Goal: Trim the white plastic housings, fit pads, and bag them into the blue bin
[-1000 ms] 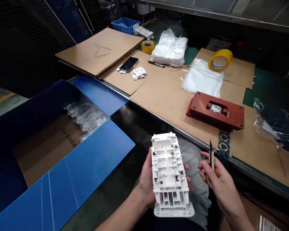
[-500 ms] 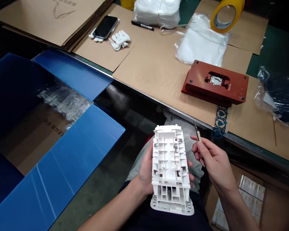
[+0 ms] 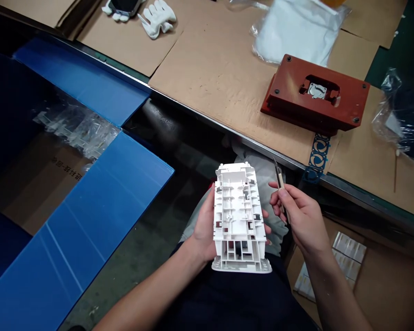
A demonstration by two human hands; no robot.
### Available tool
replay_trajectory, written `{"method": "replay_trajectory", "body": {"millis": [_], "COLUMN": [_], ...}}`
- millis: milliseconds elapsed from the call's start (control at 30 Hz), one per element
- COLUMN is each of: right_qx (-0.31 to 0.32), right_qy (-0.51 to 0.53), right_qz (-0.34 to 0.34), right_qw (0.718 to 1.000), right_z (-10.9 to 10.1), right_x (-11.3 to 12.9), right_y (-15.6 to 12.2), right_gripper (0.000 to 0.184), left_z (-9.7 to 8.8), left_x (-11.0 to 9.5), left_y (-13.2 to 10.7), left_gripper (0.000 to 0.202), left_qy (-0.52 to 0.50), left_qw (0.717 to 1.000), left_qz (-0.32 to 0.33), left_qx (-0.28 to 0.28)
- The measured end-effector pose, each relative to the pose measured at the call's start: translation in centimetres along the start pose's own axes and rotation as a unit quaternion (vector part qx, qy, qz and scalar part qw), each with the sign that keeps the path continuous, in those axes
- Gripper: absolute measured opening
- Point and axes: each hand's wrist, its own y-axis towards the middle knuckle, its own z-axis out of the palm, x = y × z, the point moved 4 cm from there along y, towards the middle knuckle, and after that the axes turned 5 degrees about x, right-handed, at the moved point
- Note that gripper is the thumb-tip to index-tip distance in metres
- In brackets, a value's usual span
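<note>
A white ribbed plastic housing (image 3: 238,207) lies in my left hand (image 3: 204,224), its open, ribbed side facing up. The fingers of that hand wrap beneath it and show again at its right edge. To the right, my right hand (image 3: 301,214) is closed on a slim tool with a dark pointed tip and pale grip, which looks like tweezers (image 3: 280,178). Its tip points up toward the table edge, apart from the housing. Both hands are above my lap, in front of the table.
A dark red fixture (image 3: 317,94) with a metal piece in its slot stands on the cardboard-covered table (image 3: 207,78). Near it are a blue patterned strip (image 3: 318,158), bagged white material (image 3: 293,32) and a white glove (image 3: 158,19). A blue box (image 3: 100,220) stands at left.
The view has shifted, so the table things sit higher in the picture. The housing is tilted a little more away; both hands keep their holds.
</note>
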Motion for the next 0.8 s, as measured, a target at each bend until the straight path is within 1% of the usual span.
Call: {"method": "replay_trajectory", "body": {"millis": [133, 267, 333, 400, 467, 533, 600, 633, 733, 800], "right_qx": [0.001, -0.003, -0.004, -0.007, -0.010, -0.012, -0.013, -0.013, -0.013, -0.013], "right_qy": [0.002, -0.004, -0.008, -0.009, -0.012, -0.013, -0.013, -0.012, -0.012, -0.013], "right_qz": [0.005, 0.002, 0.000, 0.001, 0.003, 0.004, 0.004, 0.005, 0.005, 0.004], "right_qw": [1.000, 1.000, 1.000, 1.000, 1.000, 1.000, 1.000, 1.000, 1.000, 1.000], "right_z": [-0.1, -0.2, -0.2, -0.3, -0.4, -0.5, -0.6, -0.6, -0.7, -0.7], "right_x": [-0.3, -0.5, -0.6, -0.7, -0.8, -0.9, -1.0, -1.1, -1.2, -1.2], "right_y": [0.0, -0.1, -0.2, -0.3, -0.3, -0.3, -0.3, -0.3, -0.1, 0.0], "right_gripper": [0.041, 0.040, 0.039, 0.039, 0.040, 0.040, 0.040, 0.041, 0.042, 0.043], "left_z": [-0.6, -0.8, -0.8, -1.1, -1.8, -2.6, -3.1, -3.1, -2.7, -2.1], "left_x": [-0.4, -0.8, -1.1, -1.4, -1.9, -2.6, -3.1, -3.2, -3.4, -3.4], "left_y": [-0.1, -0.4, -0.5, -0.8, -1.4, -2.0, -2.6, -2.8, -3.1, -3.2], "left_gripper": [0.086, 0.083, 0.082, 0.078, 0.069, 0.062, 0.060, 0.062, 0.075, 0.082], "left_qy": [0.040, 0.060, 0.069, 0.095, 0.152, 0.229, 0.304, 0.338, 0.426, 0.480], "left_qw": [0.999, 0.997, 0.996, 0.991, 0.974, 0.942, 0.910, 0.899, 0.870, 0.846], "left_qz": [0.031, 0.044, 0.058, 0.091, 0.154, 0.221, 0.259, 0.261, 0.240, 0.227], "left_qx": [0.009, 0.005, -0.002, -0.026, -0.070, -0.109, -0.113, -0.102, -0.059, -0.046]}}
